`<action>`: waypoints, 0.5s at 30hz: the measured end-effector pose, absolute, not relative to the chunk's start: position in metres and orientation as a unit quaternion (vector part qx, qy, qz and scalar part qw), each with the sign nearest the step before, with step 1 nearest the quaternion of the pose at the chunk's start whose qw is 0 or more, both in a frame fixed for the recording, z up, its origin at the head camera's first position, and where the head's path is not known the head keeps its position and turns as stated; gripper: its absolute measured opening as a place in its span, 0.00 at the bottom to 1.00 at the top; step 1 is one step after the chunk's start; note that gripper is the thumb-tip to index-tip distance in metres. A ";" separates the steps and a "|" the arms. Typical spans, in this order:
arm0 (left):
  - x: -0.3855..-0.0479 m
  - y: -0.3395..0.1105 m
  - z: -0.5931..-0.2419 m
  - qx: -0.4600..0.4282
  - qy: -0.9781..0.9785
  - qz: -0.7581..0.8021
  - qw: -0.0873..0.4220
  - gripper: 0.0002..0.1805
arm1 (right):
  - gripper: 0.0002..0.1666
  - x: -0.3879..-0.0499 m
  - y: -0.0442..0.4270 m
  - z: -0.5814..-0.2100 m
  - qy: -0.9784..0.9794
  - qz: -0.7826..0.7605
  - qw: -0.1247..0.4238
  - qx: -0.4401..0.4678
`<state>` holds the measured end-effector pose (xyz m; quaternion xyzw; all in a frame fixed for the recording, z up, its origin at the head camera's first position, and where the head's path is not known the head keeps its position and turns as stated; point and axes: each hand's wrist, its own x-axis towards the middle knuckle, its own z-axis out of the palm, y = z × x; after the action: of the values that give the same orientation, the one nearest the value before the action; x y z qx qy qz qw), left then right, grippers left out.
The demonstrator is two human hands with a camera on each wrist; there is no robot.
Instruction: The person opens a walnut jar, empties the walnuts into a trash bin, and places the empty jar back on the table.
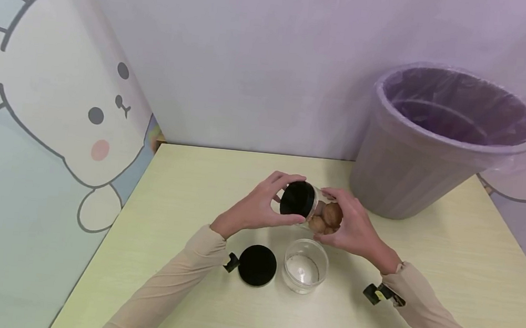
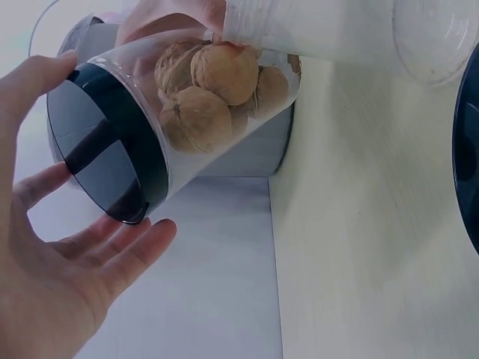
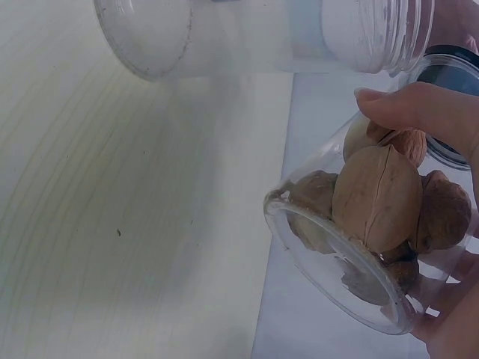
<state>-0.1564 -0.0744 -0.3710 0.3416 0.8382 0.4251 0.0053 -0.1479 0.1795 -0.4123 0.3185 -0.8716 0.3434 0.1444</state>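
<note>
Walnut jar (image 2: 171, 120), plain black lid (image 2: 112, 142), tilted

Head camera: above the walnut jar (image 1: 331, 215), farthest from it, facing forward and down. Left wrist camera (image 1: 232, 262): close, facing the jar's black lid (image 2: 101, 142). Right wrist camera (image 1: 372, 294): close, facing the jar's base (image 3: 303, 239). Both wrist views share the jar and the clear container (image 1: 305, 269) near it.

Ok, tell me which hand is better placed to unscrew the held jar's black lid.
Probably the left hand: it grasps the black lid, while the right hand grips the held jar's clear body and could steady it.
</note>
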 end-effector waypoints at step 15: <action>-0.159 -0.076 -0.369 0.425 0.816 0.392 0.017 0.43 | 0.58 -0.149 0.180 -0.413 -0.870 0.337 0.155 0.325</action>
<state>-0.1592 -0.0757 -0.3690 0.4250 0.8158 0.3918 0.0173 -0.1489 0.1803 -0.4132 0.3245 -0.8700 0.3373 0.1550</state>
